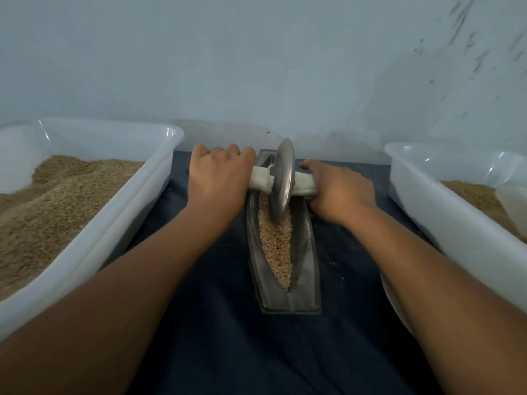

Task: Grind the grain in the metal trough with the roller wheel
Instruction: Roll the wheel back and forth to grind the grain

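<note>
Now each hand — left hand [218,173], right hand [339,191] — grips the roller wheel [281,181].

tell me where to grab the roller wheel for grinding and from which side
Take the roller wheel by the wrapped handle that sticks out on both sides of the disc, one hand per side, coming from above. The disc stands upright in the narrow trough, so only the handle ends are free, as the left hand and right hand show.

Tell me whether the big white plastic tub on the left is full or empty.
Partly full: the white plastic tub holds a brown grain heap that lies below its rim.
</note>
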`<action>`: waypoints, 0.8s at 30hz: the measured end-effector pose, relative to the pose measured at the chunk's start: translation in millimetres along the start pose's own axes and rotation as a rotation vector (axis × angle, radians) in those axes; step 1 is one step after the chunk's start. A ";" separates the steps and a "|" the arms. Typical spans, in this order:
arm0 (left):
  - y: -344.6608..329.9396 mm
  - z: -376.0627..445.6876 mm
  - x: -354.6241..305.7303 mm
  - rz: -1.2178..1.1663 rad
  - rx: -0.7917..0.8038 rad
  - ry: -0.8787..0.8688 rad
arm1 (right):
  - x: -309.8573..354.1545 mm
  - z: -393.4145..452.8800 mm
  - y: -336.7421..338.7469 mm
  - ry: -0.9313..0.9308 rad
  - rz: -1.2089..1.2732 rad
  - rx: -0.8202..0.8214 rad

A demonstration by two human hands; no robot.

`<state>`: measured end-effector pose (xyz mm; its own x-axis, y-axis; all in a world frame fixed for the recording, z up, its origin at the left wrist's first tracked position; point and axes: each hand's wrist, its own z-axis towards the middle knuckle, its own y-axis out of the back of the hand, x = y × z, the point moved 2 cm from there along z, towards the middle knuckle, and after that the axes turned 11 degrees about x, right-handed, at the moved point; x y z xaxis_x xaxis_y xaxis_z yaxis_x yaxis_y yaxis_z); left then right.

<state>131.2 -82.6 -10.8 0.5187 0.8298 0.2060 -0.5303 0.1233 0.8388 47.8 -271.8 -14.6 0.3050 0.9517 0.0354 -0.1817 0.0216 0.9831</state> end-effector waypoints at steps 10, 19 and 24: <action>15.4 -34.1 -0.3 -0.032 0.019 -0.004 | 10.0 -43.6 4.7 0.137 -0.049 -0.166; 16.8 -52.2 6.6 -0.130 0.064 0.000 | 21.7 -72.9 13.3 0.169 0.027 -0.296; 24.1 -55.0 5.5 -0.175 -0.003 0.000 | 21.4 -81.2 17.5 0.166 0.031 -0.325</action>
<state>84.4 -45.1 -17.1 0.6029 0.7958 0.0571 -0.4342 0.2672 0.8602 -24.8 -226.2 -11.2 0.1442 0.9895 0.0082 -0.4842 0.0634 0.8727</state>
